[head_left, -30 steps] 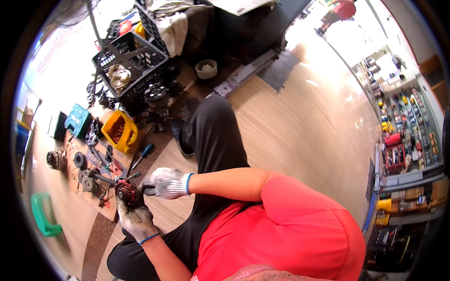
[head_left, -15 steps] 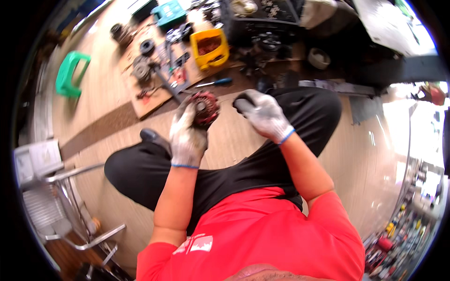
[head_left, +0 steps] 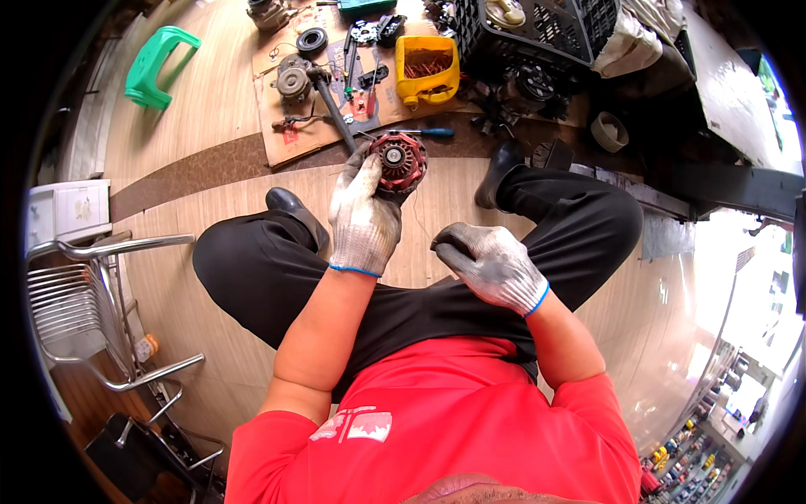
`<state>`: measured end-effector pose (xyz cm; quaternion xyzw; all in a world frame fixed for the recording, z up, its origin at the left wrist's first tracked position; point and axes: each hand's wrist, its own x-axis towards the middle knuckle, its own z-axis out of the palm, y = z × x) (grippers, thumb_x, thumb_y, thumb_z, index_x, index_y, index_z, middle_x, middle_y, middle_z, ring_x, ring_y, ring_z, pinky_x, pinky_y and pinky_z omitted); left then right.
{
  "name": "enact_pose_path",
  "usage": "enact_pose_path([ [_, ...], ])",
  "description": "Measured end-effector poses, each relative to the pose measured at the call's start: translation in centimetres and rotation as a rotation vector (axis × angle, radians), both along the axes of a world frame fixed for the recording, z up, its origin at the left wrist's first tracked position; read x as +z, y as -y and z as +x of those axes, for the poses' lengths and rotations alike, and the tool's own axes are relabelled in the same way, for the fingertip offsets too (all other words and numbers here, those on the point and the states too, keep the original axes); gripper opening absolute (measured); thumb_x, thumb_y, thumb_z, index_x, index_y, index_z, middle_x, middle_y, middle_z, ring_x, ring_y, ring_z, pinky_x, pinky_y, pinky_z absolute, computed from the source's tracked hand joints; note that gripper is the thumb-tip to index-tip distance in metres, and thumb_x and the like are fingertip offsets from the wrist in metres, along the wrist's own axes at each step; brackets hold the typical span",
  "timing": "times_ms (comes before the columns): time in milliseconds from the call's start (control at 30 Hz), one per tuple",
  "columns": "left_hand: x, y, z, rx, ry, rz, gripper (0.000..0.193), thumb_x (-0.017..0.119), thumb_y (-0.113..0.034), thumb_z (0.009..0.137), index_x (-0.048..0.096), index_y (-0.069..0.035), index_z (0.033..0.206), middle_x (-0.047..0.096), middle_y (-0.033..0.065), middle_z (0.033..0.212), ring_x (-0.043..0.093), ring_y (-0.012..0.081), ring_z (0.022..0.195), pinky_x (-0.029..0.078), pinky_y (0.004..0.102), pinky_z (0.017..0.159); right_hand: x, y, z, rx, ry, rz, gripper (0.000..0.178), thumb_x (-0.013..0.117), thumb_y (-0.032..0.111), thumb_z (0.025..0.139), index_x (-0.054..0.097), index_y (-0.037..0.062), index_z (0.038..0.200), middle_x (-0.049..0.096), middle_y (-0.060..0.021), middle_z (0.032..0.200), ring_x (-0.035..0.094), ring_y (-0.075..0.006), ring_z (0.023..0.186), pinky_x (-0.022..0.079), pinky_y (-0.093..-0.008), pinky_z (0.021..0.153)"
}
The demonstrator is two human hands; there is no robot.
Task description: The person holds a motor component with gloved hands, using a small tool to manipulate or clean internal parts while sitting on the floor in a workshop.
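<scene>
Head view: gripping a round, reddish motor part (head_left: 408,174), slotted around its shiny hub (head_left: 394,155), in left-hand fingers (head_left: 367,177) above the floor (head_left: 457,189); curling right-hand fingers (head_left: 459,237) closed near a thin wire (head_left: 418,220)

Floor (head_left: 206,105) carries a green stool (head_left: 149,65) and, seemingly, cardboard (head_left: 312,144).

round machine part (head_left: 408,160): dark red, metallic-grey centre | left glove (head_left: 367,223): off-white, blue hem | right glove (head_left: 501,267): off-white, grey-smudged, blue hem | shirt (head_left: 457,412): red, white print | trousers (head_left: 579,210): black | stool (head_left: 148,67): green | container (head_left: 447,82): yellow | floor (head_left: 176,130): pale beige, streaked
</scene>
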<state>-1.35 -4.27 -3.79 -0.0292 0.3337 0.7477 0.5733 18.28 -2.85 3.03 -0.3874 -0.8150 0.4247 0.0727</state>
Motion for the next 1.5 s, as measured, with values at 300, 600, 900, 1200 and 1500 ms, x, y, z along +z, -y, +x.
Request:
enact_pose_path([
  [300, 0.6, 0.0, -0.5, -0.043, 0.038, -0.055, 0.033, 0.050, -0.018, 0.104, 0.056, 0.004, 0.127, 0.066, 0.0216, 0.120, 0.069, 0.0360, 0.105, 0.062, 0.0509, 0.086, -3.8, -0.5, 3.3, -0.119, 0.243, 0.296, 0.024, 0.061, 0.031, 0.096, 0.067, 0.0080, 0.098, 0.071, -0.0158, 0.087, 0.069, -0.0359, 0.081, 0.055, -0.0441, 0.069],
  [600, 0.8, -0.4, -1.3, -0.053, 0.024, -0.109, 0.034, 0.048, -0.023, 0.105, 0.057, 0.001, 0.127, 0.068, 0.0189, 0.117, 0.070, 0.0342, 0.101, 0.061, 0.0490, 0.082, -0.7, 0.2, 7.1, -0.165, 0.124, 0.307, 0.014, 0.064, 0.016, 0.092, 0.068, 0.0032, 0.094, 0.070, -0.0156, 0.094, 0.068, -0.0349, 0.085, 0.054, -0.0411, 0.072],
  [900, 0.5, -1.4, -2.2, 0.024, 0.009, -0.132, 0.039, 0.041, -0.027, 0.107, 0.058, 0.002, 0.127, 0.068, 0.0178, 0.116, 0.071, 0.0290, 0.098, 0.061, 0.0479, 0.082, 4.4, 10.6, 17.7, -0.340, 0.315, 0.251, 0.009, 0.067, 0.008, 0.087, 0.071, 0.0071, 0.095, 0.072, -0.0130, 0.085, 0.070, -0.0334, 0.071, 0.054, -0.0399, 0.063],
  [1200, 0.0, -0.9, 0.6, -0.102, -0.044, -0.190, 0.029, 0.052, -0.021, 0.104, 0.061, 0.000, 0.122, 0.068, 0.0200, 0.116, 0.071, 0.0338, 0.096, 0.062, 0.0462, 0.077, -5.6, 34.8, 40.0, -0.301, 1.220, -0.447, 0.034, 0.056, 0.040, 0.097, 0.073, 0.0151, 0.113, 0.074, -0.0157, 0.105, 0.071, -0.0355, 0.098, 0.056, -0.0459, 0.086],
  [1500, -0.6, 0.0, 0.7, -0.116, -0.033, -0.114, 0.031, 0.054, -0.018, 0.102, 0.057, 0.003, 0.125, 0.067, 0.0236, 0.117, 0.071, 0.0381, 0.097, 0.063, 0.0485, 0.078, -4.8, 16.1, 40.7, -0.652, 1.075, 0.325, 0.033, 0.049, 0.037, 0.102, 0.069, 0.0163, 0.119, 0.071, -0.0197, 0.110, 0.070, -0.0385, 0.094, 0.056, -0.0472, 0.080],
])
